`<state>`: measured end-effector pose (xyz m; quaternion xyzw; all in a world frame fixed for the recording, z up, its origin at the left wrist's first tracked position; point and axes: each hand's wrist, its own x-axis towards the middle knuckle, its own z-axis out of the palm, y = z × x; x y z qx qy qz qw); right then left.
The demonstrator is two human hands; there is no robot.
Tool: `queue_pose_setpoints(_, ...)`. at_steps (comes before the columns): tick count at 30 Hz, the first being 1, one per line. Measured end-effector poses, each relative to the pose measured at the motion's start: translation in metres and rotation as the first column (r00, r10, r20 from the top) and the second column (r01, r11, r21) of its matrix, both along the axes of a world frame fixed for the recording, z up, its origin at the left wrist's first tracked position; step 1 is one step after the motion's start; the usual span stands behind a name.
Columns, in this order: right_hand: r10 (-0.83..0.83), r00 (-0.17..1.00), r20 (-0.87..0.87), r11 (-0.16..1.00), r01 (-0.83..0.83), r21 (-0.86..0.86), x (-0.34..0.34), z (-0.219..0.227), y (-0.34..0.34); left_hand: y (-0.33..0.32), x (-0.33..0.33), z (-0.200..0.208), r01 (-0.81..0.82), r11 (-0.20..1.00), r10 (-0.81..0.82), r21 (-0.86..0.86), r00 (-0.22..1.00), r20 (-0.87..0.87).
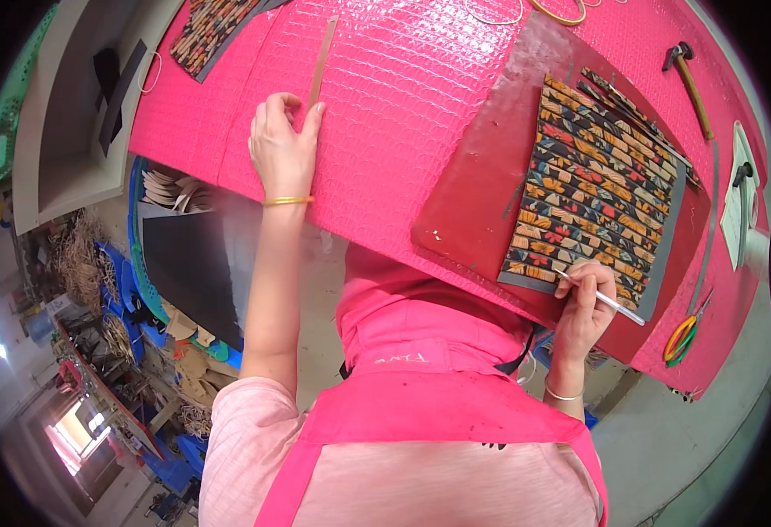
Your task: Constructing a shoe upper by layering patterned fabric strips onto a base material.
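My left hand point(282, 145) rests on the pink quilted table cover, its fingers partly curled and the thumb apart. A thin, flat ruler-like strip point(322, 61) lies just beyond it, its near end beside my thumb; whether I touch it I cannot tell. In my right hand point(586, 307) a slim white pen point(618, 307) is pinched, its tip at the lower edge of a floral-patterned pleated panel point(592, 189). Grey backing shows along the panel's edges. Beneath it lies a dark red sheet point(464, 198).
Green-and-yellow-handled scissors point(681, 341) lie at the right, a hammer point(691, 88) farther back. Another floral piece point(205, 39) sits at the far left. A grey open box point(56, 123) stands beyond the table's left edge. Blue bins point(118, 294) with scraps are below left.
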<state>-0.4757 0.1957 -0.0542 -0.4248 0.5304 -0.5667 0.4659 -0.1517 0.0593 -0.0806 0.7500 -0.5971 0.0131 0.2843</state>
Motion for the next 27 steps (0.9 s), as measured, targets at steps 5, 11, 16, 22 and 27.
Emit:
queue_pose_setpoints(5, 0.016, 0.999, -0.049, 0.999, -0.018, -0.033, -0.006, 0.005, -0.001, -0.005, 0.012, 0.000, -0.039, 0.995, 0.039, 0.094, 0.999, 0.001)
queue_pose_setpoints(11, 0.003, 0.998, -0.062, 1.000, -0.004, -0.007, -0.008, 0.002, 0.008, -0.010, 0.010, 0.005, 0.051, 0.970, 0.061, 0.237, 0.895, -0.443)
queue_pose_setpoints(16, -0.174, 0.981, -0.081, 0.983, 0.169, -0.065, -0.008, 0.001, 0.012, 0.013, -0.027, 0.017, 0.087, 0.988, -0.074, -0.129, 0.992, 0.099)
queue_pose_setpoints(22, 0.008, 0.980, -0.198, 1.000, -0.010, -0.008, 0.007, -0.002, 0.030, 0.099, -0.127, 0.035, 0.889, 0.438, -0.869, 0.132, 0.456, -0.191)
queue_pose_setpoints(27, 0.085, 0.906, -0.415, 0.995, -0.103, -0.020, 0.022, -0.007, 0.022, 0.091, -0.122, 0.026, 0.907, 0.411, -0.891, 0.095, 0.422, -0.168)
